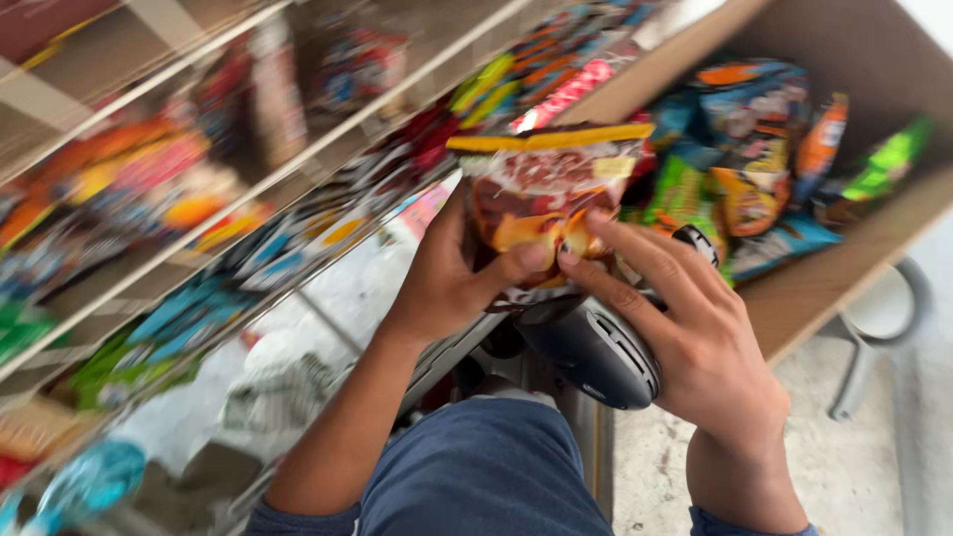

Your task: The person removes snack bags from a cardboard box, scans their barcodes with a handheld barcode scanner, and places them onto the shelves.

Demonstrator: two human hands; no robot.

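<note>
A clear snack packet (544, 189) with a yellow top strip and red-orange contents is upright in the middle of the view. My left hand (449, 273) grips its left side, thumb across the front. My right hand (685, 328) pinches the packet's lower front with its fingertips while its palm holds a dark handheld device (594, 349) with a rounded body. Both hands meet at the packet's bottom edge.
A cardboard box (844, 253) at the right holds several colourful snack bags (754, 149). Wire shelves (199, 179) packed with bright packets run along the left. A grey metal stool leg (874, 337) stands on the concrete floor at right.
</note>
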